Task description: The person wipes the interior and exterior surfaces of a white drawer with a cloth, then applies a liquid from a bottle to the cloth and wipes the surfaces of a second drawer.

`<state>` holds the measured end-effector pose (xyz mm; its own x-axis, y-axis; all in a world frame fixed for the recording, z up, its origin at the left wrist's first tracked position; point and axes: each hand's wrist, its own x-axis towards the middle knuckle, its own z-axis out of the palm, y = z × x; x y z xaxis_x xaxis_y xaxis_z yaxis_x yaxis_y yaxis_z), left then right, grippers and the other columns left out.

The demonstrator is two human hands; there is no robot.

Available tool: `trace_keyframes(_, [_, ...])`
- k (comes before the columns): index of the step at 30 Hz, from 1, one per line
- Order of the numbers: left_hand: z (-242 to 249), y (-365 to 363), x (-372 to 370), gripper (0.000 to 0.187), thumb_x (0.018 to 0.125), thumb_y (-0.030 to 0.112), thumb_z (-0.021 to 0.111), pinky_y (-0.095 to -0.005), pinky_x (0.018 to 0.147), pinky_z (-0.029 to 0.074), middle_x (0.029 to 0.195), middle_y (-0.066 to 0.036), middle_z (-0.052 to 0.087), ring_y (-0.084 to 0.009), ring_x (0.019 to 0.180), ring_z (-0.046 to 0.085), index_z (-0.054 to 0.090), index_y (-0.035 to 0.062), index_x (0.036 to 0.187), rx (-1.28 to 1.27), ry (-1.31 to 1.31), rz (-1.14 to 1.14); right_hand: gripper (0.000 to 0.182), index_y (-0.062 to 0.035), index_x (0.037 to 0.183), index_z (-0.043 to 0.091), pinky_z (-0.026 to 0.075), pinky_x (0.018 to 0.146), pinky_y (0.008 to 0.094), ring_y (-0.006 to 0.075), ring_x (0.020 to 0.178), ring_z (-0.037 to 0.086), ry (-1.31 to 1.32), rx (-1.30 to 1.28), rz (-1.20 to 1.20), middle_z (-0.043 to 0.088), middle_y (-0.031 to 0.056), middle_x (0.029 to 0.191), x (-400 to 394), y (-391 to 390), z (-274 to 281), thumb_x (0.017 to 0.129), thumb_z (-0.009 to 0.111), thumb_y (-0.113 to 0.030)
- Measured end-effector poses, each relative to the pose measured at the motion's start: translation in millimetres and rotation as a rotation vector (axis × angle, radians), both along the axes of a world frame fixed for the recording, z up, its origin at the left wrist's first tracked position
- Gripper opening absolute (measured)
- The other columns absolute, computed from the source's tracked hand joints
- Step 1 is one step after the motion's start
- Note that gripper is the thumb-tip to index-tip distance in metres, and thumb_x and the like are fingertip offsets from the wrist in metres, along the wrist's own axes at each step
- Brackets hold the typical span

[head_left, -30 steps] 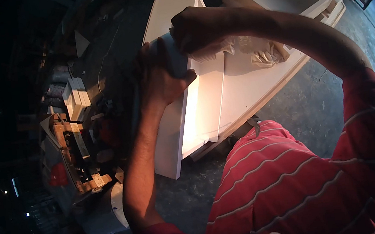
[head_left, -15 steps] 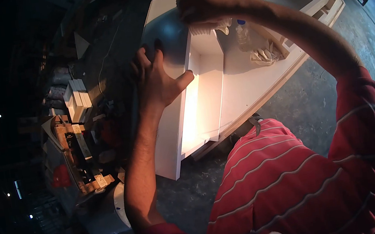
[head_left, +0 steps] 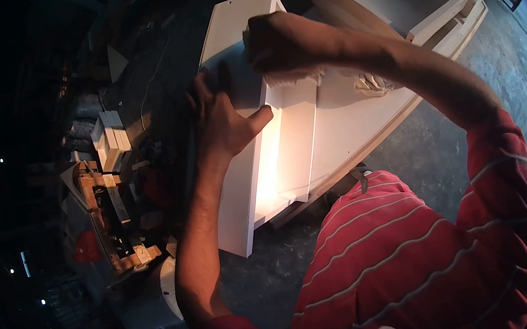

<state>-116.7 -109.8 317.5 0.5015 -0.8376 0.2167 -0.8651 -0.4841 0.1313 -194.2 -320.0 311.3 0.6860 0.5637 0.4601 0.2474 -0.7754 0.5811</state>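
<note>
A long white box-like piece (head_left: 232, 201) stands on a white board (head_left: 339, 135). My left hand (head_left: 222, 120) rests on its broad side panel with the fingers spread and the thumb at the panel's edge. Farther up, my right hand (head_left: 272, 45) is closed on a pale cloth (head_left: 295, 77), which lies against the same panel near its upper part. Part of the cloth hangs out below the fist over the open inside of the piece. Another crumpled cloth (head_left: 372, 85) lies on the board, partly behind my right forearm.
A large white frame or drawer (head_left: 415, 34) sits at the upper right. On the left floor are a small stack of white wooden pieces (head_left: 111, 140), a wooden pallet (head_left: 107, 180) and a red object (head_left: 86, 247). A round pale container (head_left: 169, 288) is at the lower left.
My right hand has moved down along the panel with the cloth, baring its top end. The right forearm now covers the clear bottle. My left hand has hardly moved.
</note>
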Motion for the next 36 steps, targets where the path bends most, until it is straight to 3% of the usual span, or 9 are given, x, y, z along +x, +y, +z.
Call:
trace_keyframes(6, [3, -1, -4, 0.091, 0.061, 0.044, 0.074, -0.0564, 0.109, 0.024, 0.137, -0.028, 0.030, -0.0484, 0.124, 0.034, 0.047, -0.0058, 0.132, -0.012, -0.016, -0.041, 0.003, -0.0158, 0.072, 0.064, 0.052, 0.076, 0.0303, 0.0192, 0.084, 0.062, 0.124, 0.058, -0.099, 0.060, -0.0010, 0.080, 6, -18, -2, 0.075, 0.064, -0.017])
trace_keyframes(10, [1, -1, -4, 0.099, 0.061, 0.044, 0.074, -0.0547, 0.108, 0.025, 0.138, -0.027, 0.028, -0.0452, 0.125, 0.032, 0.040, -0.0064, 0.139, -0.082, 0.038, -0.059, 0.024, -0.0043, 0.092, 0.072, 0.054, 0.073, 0.0353, 0.0254, 0.078, 0.068, 0.373, 1.302, -0.143, 0.069, 0.0124, 0.090, 32, -91, 3, 0.077, 0.070, -0.023])
trace_keyframes(12, [1, -1, -3, 0.099, 0.061, 0.044, 0.075, -0.0550, 0.108, 0.025, 0.138, -0.026, 0.028, -0.0445, 0.124, 0.033, 0.040, -0.0072, 0.139, -0.078, -0.002, -0.077, 0.015, -0.0030, 0.085, 0.066, 0.049, 0.068, 0.0329, 0.0148, 0.075, 0.061, 0.547, 1.372, -0.434, 0.064, 0.0056, 0.078, 38, -89, 12, 0.088, 0.052, -0.009])
trace_keyframes(18, [-2, -2, -4, 0.100, 0.060, 0.043, 0.075, -0.0554, 0.108, 0.024, 0.138, -0.026, 0.029, -0.0445, 0.125, 0.032, 0.040, -0.0078, 0.139, -0.069, -0.007, -0.059, 0.020, -0.0033, 0.085, 0.070, 0.053, 0.076, 0.0373, 0.0272, 0.085, 0.066, 0.441, 0.950, -0.036, 0.066, 0.0107, 0.083, 30, -81, 13, 0.076, 0.072, -0.021])
trace_keyframes(20, [2, -2, -6, 0.100, 0.060, 0.043, 0.075, -0.0559, 0.108, 0.024, 0.138, -0.026, 0.029, -0.0454, 0.125, 0.032, 0.041, -0.0081, 0.138, -0.065, -0.001, -0.058, 0.017, -0.0028, 0.083, 0.069, 0.053, 0.074, 0.0392, 0.0270, 0.082, 0.066, 0.323, -0.032, -0.231, 0.067, 0.0100, 0.086, 53, -101, 4, 0.075, 0.070, -0.017])
trace_keyframes(22, [3, -1, -6, 0.099, 0.060, 0.043, 0.074, -0.0563, 0.108, 0.024, 0.138, -0.026, 0.029, -0.0463, 0.125, 0.032, 0.041, -0.0084, 0.138, -0.064, 0.001, -0.058, 0.014, -0.0022, 0.080, 0.067, 0.053, 0.074, 0.0409, 0.0265, 0.079, 0.066, 0.061, -0.032, 0.042, 0.067, 0.0087, 0.083, 44, -99, 14, 0.073, 0.069, -0.015])
trace_keyframes(25, [4, 0, -5, 0.097, 0.060, 0.043, 0.074, -0.0567, 0.108, 0.025, 0.138, -0.026, 0.029, -0.0477, 0.124, 0.033, 0.042, -0.0086, 0.137, 0.001, 0.000, -0.012, 0.015, -0.0044, 0.082, 0.069, 0.056, 0.071, 0.0333, 0.0281, 0.077, 0.067, 0.481, 1.114, -0.024, 0.068, 0.0100, 0.082, 22, -55, 17, 0.074, 0.063, -0.015])
trace_keyframes(31, [1, 1, 1, 0.100, 0.060, 0.040, 0.074, -0.0547, 0.107, 0.025, 0.138, -0.026, 0.029, -0.0452, 0.125, 0.033, 0.037, -0.0069, 0.140, -0.093, 0.022, -0.151, 0.024, -0.0033, 0.099, 0.070, 0.053, 0.077, 0.0285, 0.0198, 0.084, 0.068, 0.382, 0.363, -0.325, 0.070, 0.0081, 0.091, 67, -149, -8, 0.084, 0.069, -0.022])
trace_keyframes(36, [4, 4, -1, 0.100, 0.060, 0.037, 0.074, -0.0528, 0.107, 0.025, 0.138, -0.027, 0.028, -0.0429, 0.127, 0.032, 0.035, -0.0046, 0.143, -0.047, 0.074, -0.105, 0.017, -0.0038, 0.100, 0.071, 0.052, 0.070, 0.0307, 0.0149, 0.078, 0.064, -0.012, 1.780, -0.198, 0.070, 0.0090, 0.084, 26, -145, -14, 0.091, 0.067, -0.018])
